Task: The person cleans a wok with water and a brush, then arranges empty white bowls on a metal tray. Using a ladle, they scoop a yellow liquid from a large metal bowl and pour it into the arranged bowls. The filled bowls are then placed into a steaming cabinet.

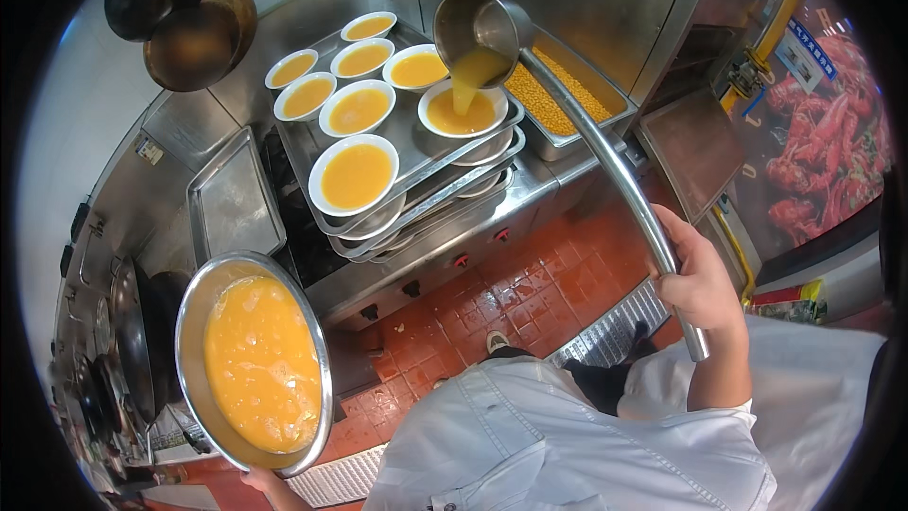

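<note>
My right hand grips the long handle of a metal ladle. The tilted ladle pours yellow liquid, which looks like beaten egg, into a white bowl near the right edge of the top metal tray. Several more white bowls of the same liquid stand on that tray, the nearest one at its front left corner. At the lower left, my left hand holds a large metal basin by its underside and rim; frothy yellow liquid fills much of it. Most of the left fingers are hidden beneath the basin.
More trays with bowls are stacked below the top one, on a steel stove with knobs. A deep pan of yellow kernels or beans sits to the right. A bare tray leans left; woks stand beyond. The tiled floor looks wet.
</note>
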